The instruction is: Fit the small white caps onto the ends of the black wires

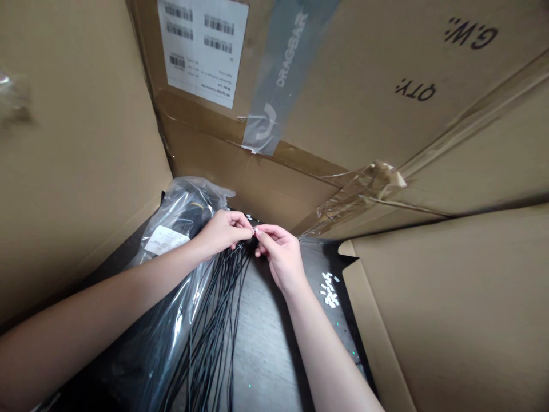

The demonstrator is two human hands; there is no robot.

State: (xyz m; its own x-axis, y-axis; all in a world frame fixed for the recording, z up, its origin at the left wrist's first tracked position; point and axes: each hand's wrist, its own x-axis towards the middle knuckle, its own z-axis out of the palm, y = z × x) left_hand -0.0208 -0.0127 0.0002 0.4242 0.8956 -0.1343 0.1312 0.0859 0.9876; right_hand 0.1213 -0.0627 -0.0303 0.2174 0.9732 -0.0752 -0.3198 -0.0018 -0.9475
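My left hand (pixel 227 230) is closed in a pinch just above the bundle of thin black cables (pixel 214 320). Its fingertips appear to grip one cable's end, though the fingers cover most of it. Meeting it tip to tip, my right hand (pixel 279 252) pinches a small white piece (pixel 256 229) between thumb and forefinger. The piece looks like a little sleeve or connector cap, too small to tell which. Below the hands the cables fan down toward the bottom of the view.
A clear plastic bag (pixel 189 191) with a white label and dark contents lies left of the cables. Several small white pieces (pixel 329 290) are scattered on the dark tabletop (pixel 266 337) at right. A large taped carton (pixel 343 86) stands behind, with cardboard walls on both sides.
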